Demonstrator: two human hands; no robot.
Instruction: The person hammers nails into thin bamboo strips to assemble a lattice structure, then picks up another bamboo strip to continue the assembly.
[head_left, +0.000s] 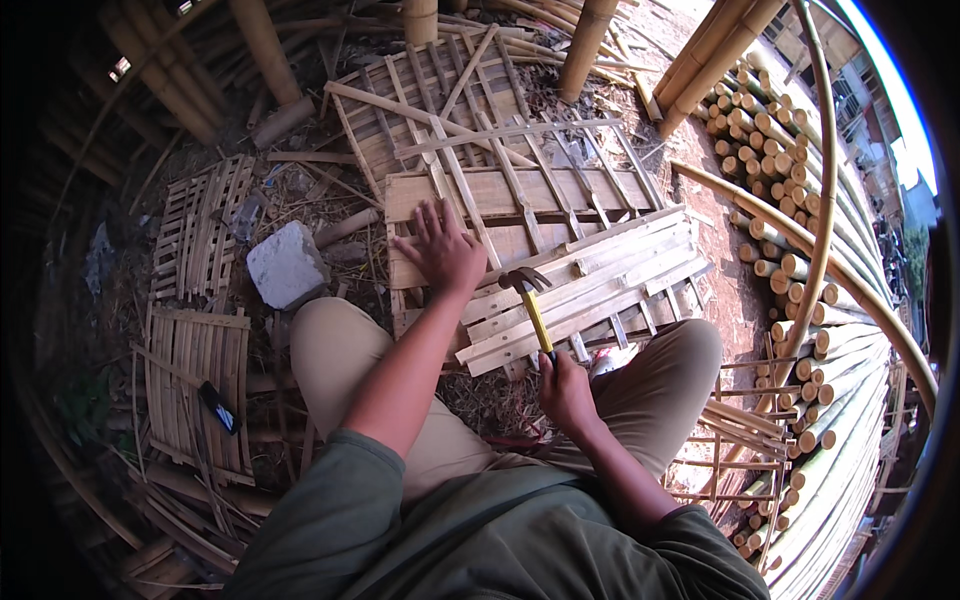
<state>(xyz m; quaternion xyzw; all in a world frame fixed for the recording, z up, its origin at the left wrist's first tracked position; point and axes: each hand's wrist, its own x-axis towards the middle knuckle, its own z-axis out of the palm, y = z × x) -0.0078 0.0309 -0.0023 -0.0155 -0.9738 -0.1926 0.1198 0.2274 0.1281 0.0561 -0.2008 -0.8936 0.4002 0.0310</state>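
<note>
Jutting forward from right grip (566, 392) — yellow-handled hammer (537, 318), over wooden slats (590, 300).

Strong daylight enters from the right, washing the sky (885, 65) to near white and bleaching the pale sides of the stacked bamboo poles (845, 480). The left side lies in deep shade, with detail lost toward the black rim; 2 small specks of light break through at upper left. Softer light falls on the slatted wood (590, 283) in the middle, where focus is fair and the hammer (538, 320) shows little blur. Fisheye distortion bends long straight edges near the rim, and a blue fringe borders the glare at upper right.
</note>
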